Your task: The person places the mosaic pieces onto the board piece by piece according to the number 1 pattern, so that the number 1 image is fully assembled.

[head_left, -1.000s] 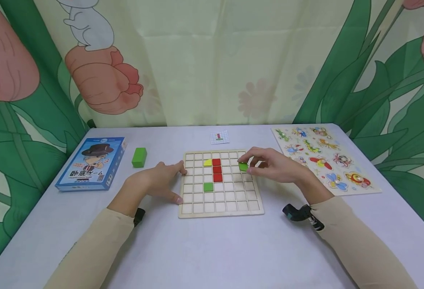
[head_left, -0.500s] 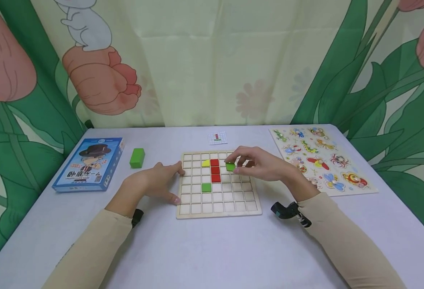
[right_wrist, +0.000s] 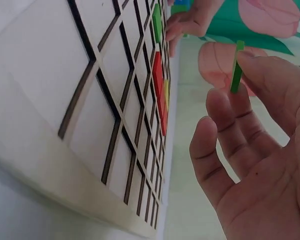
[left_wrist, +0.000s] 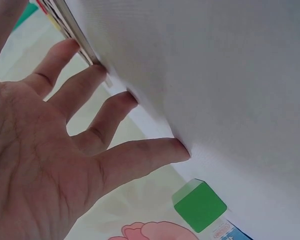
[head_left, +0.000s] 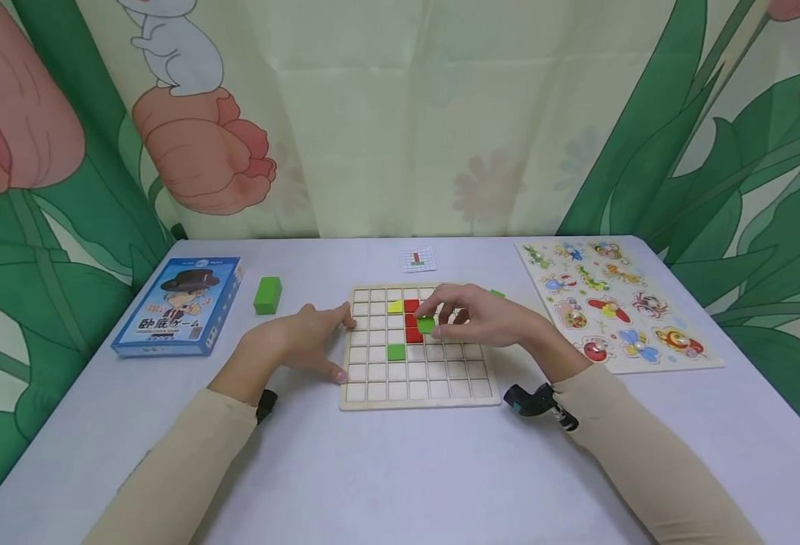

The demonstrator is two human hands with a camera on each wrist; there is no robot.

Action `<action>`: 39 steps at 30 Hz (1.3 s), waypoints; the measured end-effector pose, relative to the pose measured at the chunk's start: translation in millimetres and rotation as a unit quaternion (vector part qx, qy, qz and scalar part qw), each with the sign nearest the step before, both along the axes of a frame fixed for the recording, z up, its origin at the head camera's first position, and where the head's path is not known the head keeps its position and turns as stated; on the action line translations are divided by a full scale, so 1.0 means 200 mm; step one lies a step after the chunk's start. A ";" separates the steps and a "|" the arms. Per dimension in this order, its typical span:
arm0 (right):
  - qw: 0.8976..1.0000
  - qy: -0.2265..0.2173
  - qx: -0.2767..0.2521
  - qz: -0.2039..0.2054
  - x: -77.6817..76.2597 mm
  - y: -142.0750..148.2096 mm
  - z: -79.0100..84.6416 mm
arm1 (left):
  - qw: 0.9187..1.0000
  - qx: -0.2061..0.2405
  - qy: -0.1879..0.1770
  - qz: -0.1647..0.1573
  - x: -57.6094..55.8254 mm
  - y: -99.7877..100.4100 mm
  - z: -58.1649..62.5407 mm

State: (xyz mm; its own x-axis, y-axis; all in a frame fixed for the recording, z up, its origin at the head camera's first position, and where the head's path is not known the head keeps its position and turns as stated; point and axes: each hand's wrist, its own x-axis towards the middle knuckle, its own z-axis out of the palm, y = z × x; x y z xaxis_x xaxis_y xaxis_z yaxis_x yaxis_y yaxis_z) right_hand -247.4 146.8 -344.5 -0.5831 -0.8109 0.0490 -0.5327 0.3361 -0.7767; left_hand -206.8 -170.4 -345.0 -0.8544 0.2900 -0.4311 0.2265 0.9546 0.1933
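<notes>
A wooden grid board lies in the middle of the white table. My left hand rests at its left edge, fingers spread, thumb and fingertips touching the rim. Between thumb and fingers, my right hand pinches a thin square green tile, held above the board just right of the red column. Red tiles form that column; the hand's tile partly covers it. A yellow piece sits left of the column's top. Another green tile lies in a cell lower left of the column.
A small pattern card lies behind the board. To the left are a green block and a blue game box. An animal puzzle board lies right. Something green peeks out behind my right hand.
My right hand has carried the pinched green tile leftward across the board, from its right side to beside the red column. My left hand stays at the board's left edge.
</notes>
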 end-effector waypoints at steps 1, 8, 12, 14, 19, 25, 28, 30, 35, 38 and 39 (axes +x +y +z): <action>1.000 -0.001 0.000 0.001 0.00 -0.01 0.00 | 1.000 -0.001 0.001 0.000 0.00 0.00 0.00; 1.000 0.005 0.005 0.007 0.02 -0.04 -0.04 | 1.000 0.006 0.001 0.002 0.00 0.00 0.00; 1.000 0.014 0.025 0.004 0.03 -0.06 -0.07 | 1.000 0.007 -0.004 0.003 0.01 0.00 0.01; 0.999 0.019 0.035 0.003 0.03 -0.07 -0.08 | 1.000 0.007 -0.004 0.003 0.02 0.00 0.01; 0.998 0.030 0.045 0.013 0.03 -0.10 -0.10 | 1.000 0.008 -0.001 0.002 0.02 0.00 0.02; 0.998 0.042 0.055 0.007 0.04 -0.11 -0.11 | 1.000 0.011 0.000 0.002 0.01 0.00 0.01; 0.997 0.048 0.059 0.003 0.04 -0.11 -0.12 | 1.000 0.008 0.001 0.003 0.01 0.00 0.02; 0.997 0.048 0.064 -0.004 0.04 -0.11 -0.12 | 1.000 0.008 0.001 0.001 0.01 0.00 0.02; 0.996 0.045 0.079 -0.015 0.04 -0.11 -0.12 | 1.000 0.009 -0.001 -0.002 0.01 0.00 0.01; 0.995 0.047 0.082 -0.014 0.04 -0.11 -0.12 | 1.000 0.007 -0.003 -0.001 0.01 0.00 0.01; 0.995 0.048 0.083 -0.016 0.04 -0.11 -0.12 | 1.000 0.007 -0.002 -0.002 0.01 0.00 0.01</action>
